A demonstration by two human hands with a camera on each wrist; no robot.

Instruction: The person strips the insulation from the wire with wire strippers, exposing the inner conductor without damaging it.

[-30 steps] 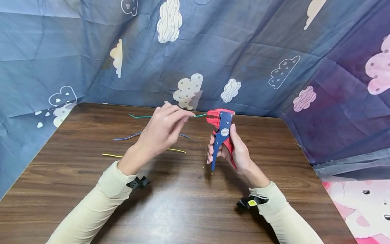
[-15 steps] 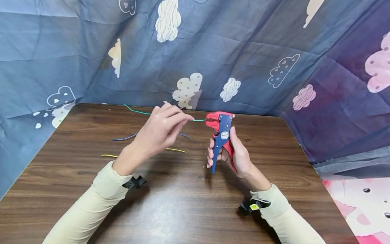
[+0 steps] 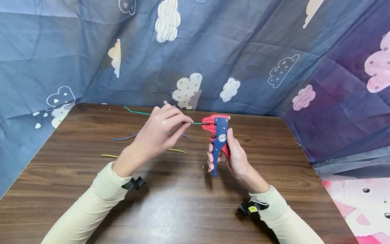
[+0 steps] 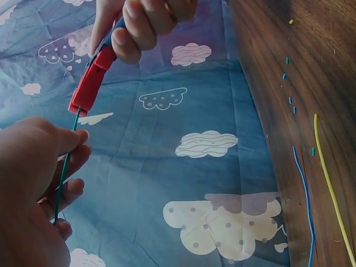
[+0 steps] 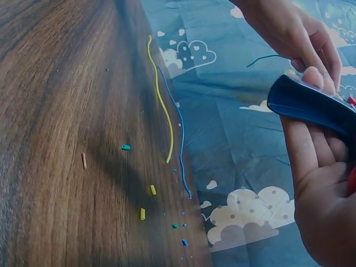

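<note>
Between thumb and fingertips my left hand [image 3: 161,130] pinches a green wire [image 3: 197,123], whose far end trails out to the left behind the hand. My right hand [image 3: 239,154] grips a wire stripper [image 3: 220,139] with blue body and red jaws, held upright above the table. The wire's right end goes into the front of the red jaws; its tip is hidden inside them. In the left wrist view the green wire [image 4: 65,161] runs straight along the fingers up to the stripper's red nose [image 4: 86,89]. The right wrist view shows mainly the blue handle [image 5: 306,103] across the fingers.
A blue wire [image 3: 125,138] and a yellow wire [image 3: 176,150] lie on the wooden table [image 3: 170,203] beneath the left arm. Several small cut bits of yellow insulation [image 5: 142,213], green and blue are scattered nearby. A cloud-patterned cloth [image 3: 146,61] hangs behind the table.
The stripper has come down and slightly left, its red jaws closing up around the green wire's end. The left hand has shifted little; the wire's right part has lowered with the tool.
</note>
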